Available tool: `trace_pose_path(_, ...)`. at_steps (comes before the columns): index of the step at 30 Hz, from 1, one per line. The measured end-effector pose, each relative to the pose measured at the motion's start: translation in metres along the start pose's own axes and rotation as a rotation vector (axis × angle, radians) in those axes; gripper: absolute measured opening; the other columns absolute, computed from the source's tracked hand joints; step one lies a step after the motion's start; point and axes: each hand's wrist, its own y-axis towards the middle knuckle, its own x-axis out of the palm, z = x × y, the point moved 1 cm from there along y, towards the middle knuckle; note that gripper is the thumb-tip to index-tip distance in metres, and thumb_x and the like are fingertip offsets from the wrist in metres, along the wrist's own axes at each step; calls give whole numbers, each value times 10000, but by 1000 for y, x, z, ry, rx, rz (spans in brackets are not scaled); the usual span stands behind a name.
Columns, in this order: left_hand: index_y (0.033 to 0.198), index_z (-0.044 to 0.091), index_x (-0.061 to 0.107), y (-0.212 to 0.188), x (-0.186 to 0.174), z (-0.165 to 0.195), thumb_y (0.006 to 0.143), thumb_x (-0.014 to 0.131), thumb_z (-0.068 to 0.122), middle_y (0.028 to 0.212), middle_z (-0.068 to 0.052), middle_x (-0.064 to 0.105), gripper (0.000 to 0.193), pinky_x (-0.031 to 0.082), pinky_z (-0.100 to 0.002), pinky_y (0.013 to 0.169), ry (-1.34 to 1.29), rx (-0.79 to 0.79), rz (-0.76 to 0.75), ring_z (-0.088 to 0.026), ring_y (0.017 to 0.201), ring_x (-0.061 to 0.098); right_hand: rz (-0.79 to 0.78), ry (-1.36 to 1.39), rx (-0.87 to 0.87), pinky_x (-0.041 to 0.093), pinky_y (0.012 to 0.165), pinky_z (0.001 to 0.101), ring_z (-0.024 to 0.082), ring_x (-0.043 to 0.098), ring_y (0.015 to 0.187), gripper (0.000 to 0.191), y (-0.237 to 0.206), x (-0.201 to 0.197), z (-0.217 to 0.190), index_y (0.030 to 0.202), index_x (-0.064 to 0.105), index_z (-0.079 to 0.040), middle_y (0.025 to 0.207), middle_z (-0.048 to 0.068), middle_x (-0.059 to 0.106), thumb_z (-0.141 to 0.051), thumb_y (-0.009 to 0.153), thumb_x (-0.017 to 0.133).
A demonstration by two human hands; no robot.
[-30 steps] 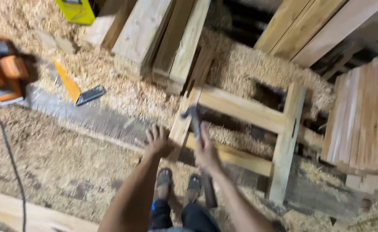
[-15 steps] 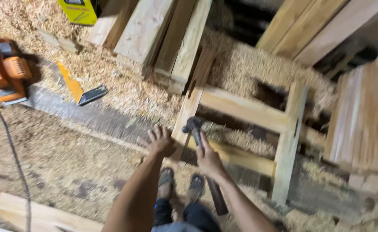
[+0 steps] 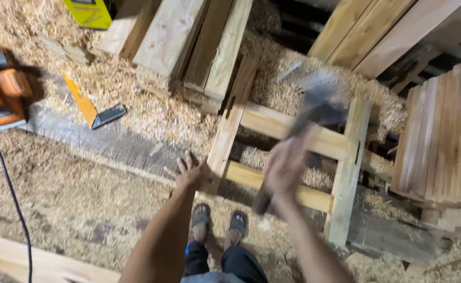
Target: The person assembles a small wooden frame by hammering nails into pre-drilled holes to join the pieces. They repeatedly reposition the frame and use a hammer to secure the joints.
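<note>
**Hammer raised over a frame, with a bare hand steadying the wood**

Risk sits mostly with the left hand (image 3: 191, 173). It lies flat, fingers (image 3: 180, 163) spread wide, on the near end of the left upright of the wooden frame (image 3: 288, 133), gripping nothing, only pressing down. The right hand (image 3: 283, 169) is closed around the handle of the hammer (image 3: 314, 99), whose head is lifted to the far side, above the frame's upper crosspiece. The head and handle are smeared by motion blur, so its exact tilt cannot be told. A blow landing off line could, in my judgement, glance off the timber toward the spread fingers, or jolt the frame out from under the palm. The two sandalled feet (image 3: 219, 222) stand just near of the frame, toes open, and a slipped or dropped hammer would fall close to them. Loose sawdust (image 3: 83, 194) covers the floor, which makes for poor footing and lets the frame slide.

The frame itself is pale, rough-sawn wood: two uprights joined by two crosspieces, lying flat on sawdust in the middle of the scene. Beyond it, far left, rests a stack of planks (image 3: 188, 42); at the right stands a bundle of thin slats (image 3: 442, 131). An orange power tool (image 3: 2, 89) with a black cord (image 3: 10, 188) lies at the far left, well apart, and a yellow-handled tool (image 3: 91, 109) lies between it and the frame.
</note>
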Motion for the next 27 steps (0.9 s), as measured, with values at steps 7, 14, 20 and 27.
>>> trace_pose_path(7,1622,512,40,-2,-7,5,941,627,617,1707,-122,-248,905,-85,-826,1122,24,-3,11,-461,1573,-129,-427,-325,37,535,430,270,119,622,562,584,-80,37,47,1681,148,-266,910,207,634,-306,1141,366)
trace_pose_path(14,1617,518,8,0,-1,3,918,678,582,1699,-121,-271,969,-74,-834,1098,34,1,7,-468,1559,-117,-424,-126,696,471,297,285,134,499,377,657,-17,14,-20,1679,81,-346,658,66,607,-364,1058,296)
trace_pose_path(20,1610,539,59,6,3,1,865,714,630,1724,-110,-221,996,-88,-802,1147,7,-5,21,-439,1584,-102,-124,-102,133,482,347,260,91,512,421,560,7,-1,-22,1651,109,-181,656,49,555,-333,1145,294)
trace_pose_path(27,1635,502,117,-5,-11,11,953,647,505,1711,-126,-190,863,-123,-792,1126,-14,-4,68,-475,1570,-120,-646,-323,813,485,392,238,102,561,409,620,-71,27,14,1644,220,-337,681,68,635,-300,1066,442)
